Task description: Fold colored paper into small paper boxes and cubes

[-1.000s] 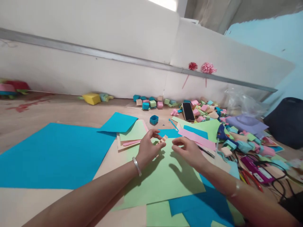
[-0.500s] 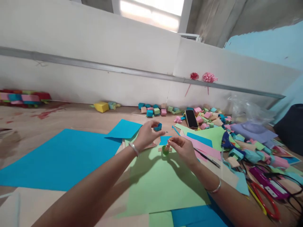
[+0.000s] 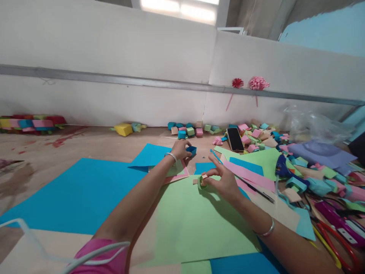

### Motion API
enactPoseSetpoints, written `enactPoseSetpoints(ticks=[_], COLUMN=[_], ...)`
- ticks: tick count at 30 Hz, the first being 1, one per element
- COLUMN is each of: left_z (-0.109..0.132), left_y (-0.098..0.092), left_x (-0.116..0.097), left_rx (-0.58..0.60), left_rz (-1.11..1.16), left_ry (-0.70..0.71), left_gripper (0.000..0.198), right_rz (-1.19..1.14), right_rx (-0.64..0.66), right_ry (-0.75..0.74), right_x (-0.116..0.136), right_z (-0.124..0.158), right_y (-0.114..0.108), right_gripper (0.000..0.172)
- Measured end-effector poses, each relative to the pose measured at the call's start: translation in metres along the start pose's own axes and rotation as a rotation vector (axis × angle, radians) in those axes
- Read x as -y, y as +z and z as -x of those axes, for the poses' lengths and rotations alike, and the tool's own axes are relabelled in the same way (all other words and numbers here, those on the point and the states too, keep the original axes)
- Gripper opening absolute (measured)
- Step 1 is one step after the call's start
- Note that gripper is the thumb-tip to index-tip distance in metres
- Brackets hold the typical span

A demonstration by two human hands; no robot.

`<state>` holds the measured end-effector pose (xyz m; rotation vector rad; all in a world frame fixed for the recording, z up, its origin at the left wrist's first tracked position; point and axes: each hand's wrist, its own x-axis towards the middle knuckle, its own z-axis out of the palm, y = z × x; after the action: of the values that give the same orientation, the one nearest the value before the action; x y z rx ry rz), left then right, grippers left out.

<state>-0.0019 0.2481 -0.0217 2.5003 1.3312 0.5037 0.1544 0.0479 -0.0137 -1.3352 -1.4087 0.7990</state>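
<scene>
My left hand (image 3: 180,150) reaches forward, thumb and fingers closed on the left side of a small open-topped blue paper box (image 3: 192,151). My right hand (image 3: 224,182) pinches a small green paper piece with peach tabs (image 3: 201,183) between thumb and fingers, its index finger raised. That piece is at the far edge of a large light green sheet (image 3: 199,220). Part of it is hidden behind the fingertips.
Blue sheets (image 3: 76,194) lie left. Small paper boxes (image 3: 190,131) line the wall, near a phone (image 3: 235,139). At right are a black pen (image 3: 256,189), a dark blue glue gun (image 3: 282,167), red-handled scissors (image 3: 339,239) and heaped paper pieces. A white cable (image 3: 97,253) crosses my left arm.
My left hand has moved forward and closed on the blue box. My right hand still holds the green piece, with its index finger now lifted. The view has shifted slightly.
</scene>
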Motion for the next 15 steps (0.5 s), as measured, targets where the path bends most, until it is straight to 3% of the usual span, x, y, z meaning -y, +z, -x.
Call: enactPoseSetpoints(ticks=[2,5,9,15], left_z=[0.003,0.015,0.045,0.089], left_y=[0.000,-0.002,-0.009,-0.016], left_x=[-0.002,-0.013,-0.038,-0.069], left_rx=[-0.013,-0.052,-0.104,-0.150], left_rz=[0.029,0.095,0.200,0.267], left_ry=[0.004,0.035,0.164,0.330], left_gripper=[0.031,0.032,0.037,0.035], right_rz=[0.026,0.032,0.033,0.058], right_rx=[0.007,0.011,-0.011,-0.068], right_ry=[-0.008,-0.032,-0.100,-0.096], right_x=[0.000,-0.001,0.003,0.014], right_z=[0.000,-0.001,-0.002,-0.001], right_y=[0.000,-0.002,-0.006,-0.008], right_gripper=[0.077,0.069,0.060,0.062])
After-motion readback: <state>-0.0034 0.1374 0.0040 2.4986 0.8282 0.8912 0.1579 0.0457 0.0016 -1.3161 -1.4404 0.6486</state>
